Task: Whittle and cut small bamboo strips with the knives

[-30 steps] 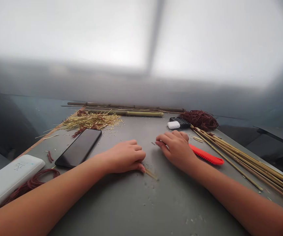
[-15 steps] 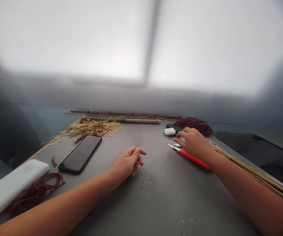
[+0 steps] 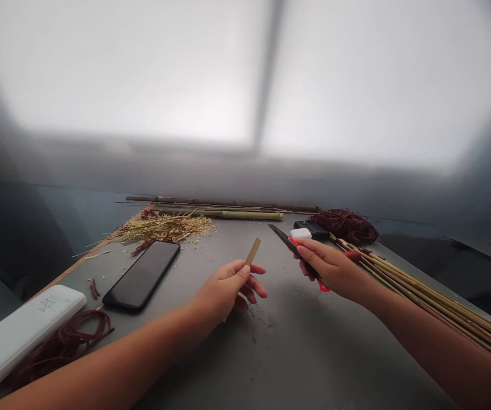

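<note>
The bamboo strip (image 3: 252, 251) stood tilted upward in the left hand (image 3: 233, 282), above the middle of the desk (image 3: 288, 353), pinched between thumb and finger while the remaining fingers hung loose. The right hand (image 3: 328, 266) grasped a dark knife (image 3: 283, 237), its tip angled toward the desk's far edge and apart from the strip. Red parts showed around that grip; whether they belonged to the knife could not be told. Bamboo sticks (image 3: 424, 289) lay along the right edge, and a heap of cut scraps (image 3: 177, 226) sat by the far left corner.

The step in hand looked like readying strip and blade before any contact. Bringing them together would call for a firmer pinch, fingertips clear of the edge, and the strip braced against the desk.
</note>
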`<state>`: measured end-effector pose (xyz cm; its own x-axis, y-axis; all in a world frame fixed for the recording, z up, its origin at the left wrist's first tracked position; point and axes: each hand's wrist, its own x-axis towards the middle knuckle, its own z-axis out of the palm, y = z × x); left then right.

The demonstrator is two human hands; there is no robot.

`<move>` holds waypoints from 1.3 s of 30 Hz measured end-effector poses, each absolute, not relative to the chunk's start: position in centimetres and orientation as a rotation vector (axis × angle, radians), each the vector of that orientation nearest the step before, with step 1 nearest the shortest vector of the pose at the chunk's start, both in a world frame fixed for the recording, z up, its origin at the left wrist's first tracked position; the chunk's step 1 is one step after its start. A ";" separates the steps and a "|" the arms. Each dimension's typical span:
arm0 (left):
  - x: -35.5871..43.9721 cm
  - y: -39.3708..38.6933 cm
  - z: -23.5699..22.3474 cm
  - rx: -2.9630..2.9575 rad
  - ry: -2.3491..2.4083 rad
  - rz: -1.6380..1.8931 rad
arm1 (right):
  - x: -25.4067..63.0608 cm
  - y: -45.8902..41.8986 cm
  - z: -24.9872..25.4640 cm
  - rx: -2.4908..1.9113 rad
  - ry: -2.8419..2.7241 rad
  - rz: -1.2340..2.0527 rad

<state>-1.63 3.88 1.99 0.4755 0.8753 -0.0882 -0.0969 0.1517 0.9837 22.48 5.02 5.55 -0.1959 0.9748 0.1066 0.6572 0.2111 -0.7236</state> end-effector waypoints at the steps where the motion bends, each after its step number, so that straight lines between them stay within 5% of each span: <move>1: -1.6 3.9 1.8 1.174 0.816 0.836 | 21.8 4.7 5.5 -1.468 -1.796 0.879; 9: -1.2 3.5 1.9 0.950 0.899 0.944 | 20.2 3.6 4.8 -1.093 -1.516 1.575; 18: -1.3 4.0 1.4 0.886 0.908 0.986 | 19.7 4.0 3.7 -1.052 -1.370 1.555; 22: -1.5 4.0 1.2 0.920 0.878 0.992 | 19.4 3.7 3.6 -1.158 -1.479 1.331; 30: -1.8 3.6 2.3 1.274 0.894 0.890 | 18.4 2.0 1.7 -0.989 -2.100 0.006; 39: -2.5 1.3 4.1 1.736 0.866 0.788 | 17.8 1.1 1.9 -0.951 -2.238 -0.120</move>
